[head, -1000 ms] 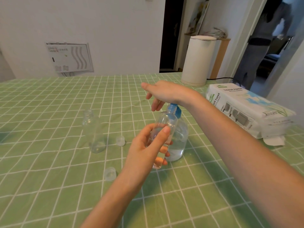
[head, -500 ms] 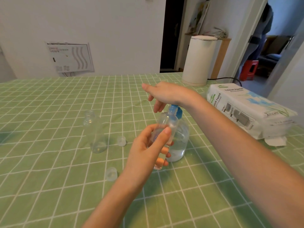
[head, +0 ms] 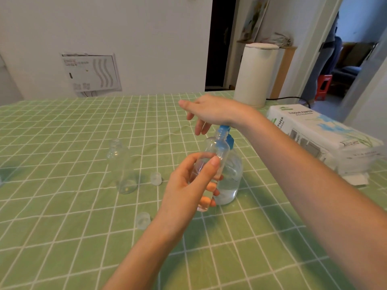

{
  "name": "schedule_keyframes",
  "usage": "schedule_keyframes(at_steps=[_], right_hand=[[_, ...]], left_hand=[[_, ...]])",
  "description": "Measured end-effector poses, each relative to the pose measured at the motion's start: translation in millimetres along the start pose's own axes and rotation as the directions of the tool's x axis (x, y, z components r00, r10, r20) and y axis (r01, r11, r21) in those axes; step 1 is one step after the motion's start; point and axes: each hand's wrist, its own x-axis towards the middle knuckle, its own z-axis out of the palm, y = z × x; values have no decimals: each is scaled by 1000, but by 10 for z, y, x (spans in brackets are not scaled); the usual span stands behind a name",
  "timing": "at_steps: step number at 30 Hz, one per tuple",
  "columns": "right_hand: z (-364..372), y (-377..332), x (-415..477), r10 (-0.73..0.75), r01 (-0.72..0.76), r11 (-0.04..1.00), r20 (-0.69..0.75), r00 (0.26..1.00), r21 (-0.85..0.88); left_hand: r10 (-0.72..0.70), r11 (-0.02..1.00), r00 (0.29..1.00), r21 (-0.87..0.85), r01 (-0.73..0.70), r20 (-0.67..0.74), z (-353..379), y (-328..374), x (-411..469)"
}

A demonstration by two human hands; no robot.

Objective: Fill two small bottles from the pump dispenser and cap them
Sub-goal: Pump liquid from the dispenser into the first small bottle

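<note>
My left hand point(head: 188, 185) grips a small clear bottle point(head: 215, 151), tilted with its open neck under the blue nozzle of the pump dispenser point(head: 230, 174). The dispenser is clear and holds some liquid at its bottom. The heel of my right hand point(head: 211, 110) presses on the blue pump head, fingers straight and pointing left. A second small clear bottle point(head: 121, 166) stands uncapped to the left. Two clear caps lie on the green checked cloth: one cap point(head: 156, 178) beside the standing bottle, the other cap point(head: 143, 220) nearer me.
A pack of tissue paper point(head: 318, 130) lies at the right edge of the table. A white kettle point(head: 256, 74) stands at the far right corner with a black cord. A person stands in the doorway beyond.
Both hands and the bottles hold nearly the same pose. The person in the doorway has moved to the right.
</note>
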Motion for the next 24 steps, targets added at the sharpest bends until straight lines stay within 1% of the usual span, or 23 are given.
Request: schedule_keyframes(at_steps=[9,16,19,24], right_hand=[[87,57,-40,44,-45,999,19,999,16],[45,45,-36,17,-16,1000,-11,1000,22],[-10,8,-17,-7,6,1000,-48,999,-17],[-4,5,-12,2,-2,1000,-18,1000,1]], left_hand=[[-19,1000,1000,-8,19,-10,1,-46,-17],[-19,1000,1000,4,19,-4,8,-14,-14],[-11,1000,1000,12,11,-3,12,11,-7],[-12,1000,1000,2,12,-1,10,16,-9]])
